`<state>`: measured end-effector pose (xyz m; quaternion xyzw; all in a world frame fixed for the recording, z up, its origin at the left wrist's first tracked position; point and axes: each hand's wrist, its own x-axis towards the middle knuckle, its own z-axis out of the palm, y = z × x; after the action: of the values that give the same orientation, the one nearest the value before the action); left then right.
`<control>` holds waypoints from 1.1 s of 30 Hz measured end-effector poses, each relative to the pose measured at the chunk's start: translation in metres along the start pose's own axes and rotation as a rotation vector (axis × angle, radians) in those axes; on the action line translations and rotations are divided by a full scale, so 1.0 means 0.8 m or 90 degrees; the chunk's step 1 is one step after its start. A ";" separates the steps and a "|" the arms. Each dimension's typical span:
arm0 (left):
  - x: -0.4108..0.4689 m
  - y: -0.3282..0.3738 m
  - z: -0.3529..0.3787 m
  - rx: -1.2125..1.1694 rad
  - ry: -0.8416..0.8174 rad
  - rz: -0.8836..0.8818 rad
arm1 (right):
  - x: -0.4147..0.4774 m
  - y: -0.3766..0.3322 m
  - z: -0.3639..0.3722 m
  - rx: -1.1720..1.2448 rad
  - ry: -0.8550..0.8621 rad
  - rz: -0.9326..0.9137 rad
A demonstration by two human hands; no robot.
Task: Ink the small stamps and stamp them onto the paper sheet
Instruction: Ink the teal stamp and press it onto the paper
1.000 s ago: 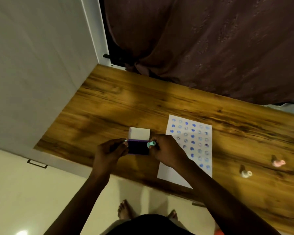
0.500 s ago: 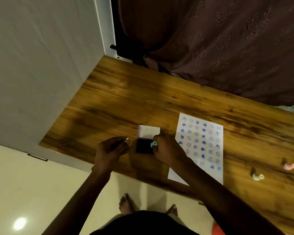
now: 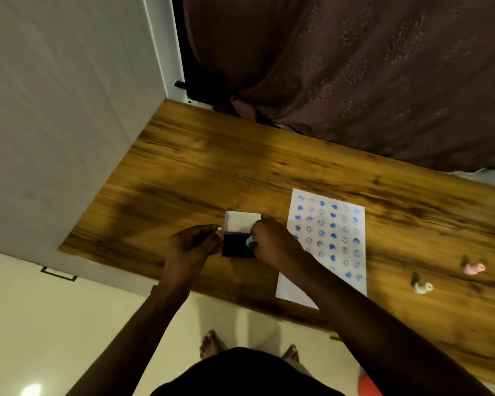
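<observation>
On the counter (image 3: 183,172), near edge: ink pad (image 3: 236,245), lid open, steadied by left hand (image 3: 195,244) pinching its side. Right hand (image 3: 272,241) clamps teal stamp (image 3: 250,240) on pad. Paper sheet (image 3: 326,238) just beside. Advice: press squarely, lift straight, avoid smearing.

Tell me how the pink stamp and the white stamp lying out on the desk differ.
The pink stamp is pink; the white stamp is whitish with a darker end. The pink stamp lies farther right and farther from the paper sheet; the white stamp lies closer to the sheet and nearer the desk's front edge. Both are small, lie on the bare wood, and neither hand touches them.
</observation>
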<state>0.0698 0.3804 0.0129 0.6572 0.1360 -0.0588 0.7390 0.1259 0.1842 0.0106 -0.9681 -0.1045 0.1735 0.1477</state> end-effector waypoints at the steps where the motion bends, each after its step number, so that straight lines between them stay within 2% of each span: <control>1: 0.000 0.001 0.003 0.013 -0.006 0.005 | 0.000 0.004 -0.005 0.026 0.000 0.000; 4: -0.001 0.001 0.016 0.026 -0.009 -0.001 | -0.007 0.018 -0.026 0.167 0.025 0.017; 10: -0.003 -0.002 0.066 0.023 -0.032 -0.037 | -0.071 0.087 -0.073 0.765 0.038 0.160; 13: -0.008 -0.009 0.095 0.034 -0.070 -0.033 | -0.116 0.137 -0.078 0.878 0.076 0.192; 15: -0.011 -0.015 0.117 0.033 -0.084 -0.048 | -0.145 0.169 -0.073 0.840 0.133 0.227; 17: -0.014 -0.022 0.135 0.040 -0.095 -0.056 | -0.167 0.194 -0.063 0.739 0.184 0.255; 22: -0.019 -0.034 0.173 0.067 -0.132 -0.082 | -0.203 0.223 -0.033 0.260 0.211 0.262; 23: -0.021 -0.035 0.179 0.066 -0.135 -0.087 | -0.207 0.223 -0.028 0.207 0.205 0.257; 29: -0.026 -0.034 0.200 0.058 -0.138 -0.103 | -0.202 0.219 -0.005 0.080 0.126 0.217; 33: -0.025 -0.034 0.202 0.045 -0.137 -0.101 | -0.196 0.221 0.003 0.052 0.117 0.216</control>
<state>0.0633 0.2156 0.0083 0.6600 0.1055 -0.1920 0.7186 0.0077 -0.0204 -0.0003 -0.9768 0.0810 0.1112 0.1643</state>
